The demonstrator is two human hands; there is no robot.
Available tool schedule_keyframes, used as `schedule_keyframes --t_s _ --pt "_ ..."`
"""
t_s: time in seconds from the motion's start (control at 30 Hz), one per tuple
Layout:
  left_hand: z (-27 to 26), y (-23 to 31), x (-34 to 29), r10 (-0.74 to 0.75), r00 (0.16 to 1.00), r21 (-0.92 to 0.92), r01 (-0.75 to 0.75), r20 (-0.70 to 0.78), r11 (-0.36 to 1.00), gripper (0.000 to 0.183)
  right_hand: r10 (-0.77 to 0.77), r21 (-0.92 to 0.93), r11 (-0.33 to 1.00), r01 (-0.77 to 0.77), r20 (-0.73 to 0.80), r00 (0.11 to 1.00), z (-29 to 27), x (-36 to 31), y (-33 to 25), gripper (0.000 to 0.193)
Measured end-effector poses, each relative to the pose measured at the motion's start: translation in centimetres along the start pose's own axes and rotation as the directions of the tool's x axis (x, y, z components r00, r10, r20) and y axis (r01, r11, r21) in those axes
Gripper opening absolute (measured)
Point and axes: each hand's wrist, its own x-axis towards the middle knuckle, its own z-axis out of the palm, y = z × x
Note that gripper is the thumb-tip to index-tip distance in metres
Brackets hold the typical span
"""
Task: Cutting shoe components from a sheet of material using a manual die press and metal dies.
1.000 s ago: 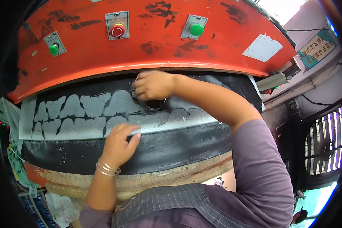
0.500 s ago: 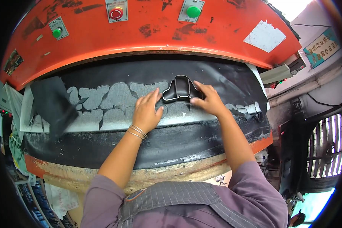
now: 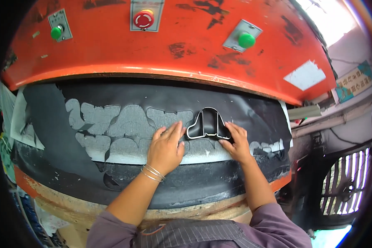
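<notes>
Metal cutting die is laid on the black sheet, nearer the press bed's right edge than left. Probably stiff, hefty, best grabbed by its walls. Right hand: fingers half open, die's right end touched; left hand: fingers loosely spread, nothing gripped.

Cutter frame: shiny metal. Black sheet: smooth, faintly glossy. Machine front: glossy paint, scuffed.

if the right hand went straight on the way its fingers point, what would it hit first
The right hand would likely meet the metal-walled cutter first: its fingers point up and left at the cutter's right side, perhaps touching it; exact contact is unclear.
</notes>
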Motion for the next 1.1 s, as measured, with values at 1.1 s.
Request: schedule_keyframes --t_s 1.1 --pt "-30.0 -8.6 4.6 -0.13 0.638 -0.068 0.122 -0.759 0.99 0.028 0.142 0.579 0.782 0.229 -0.524 0.84 -7.9 13.7 -13.2 0.021"
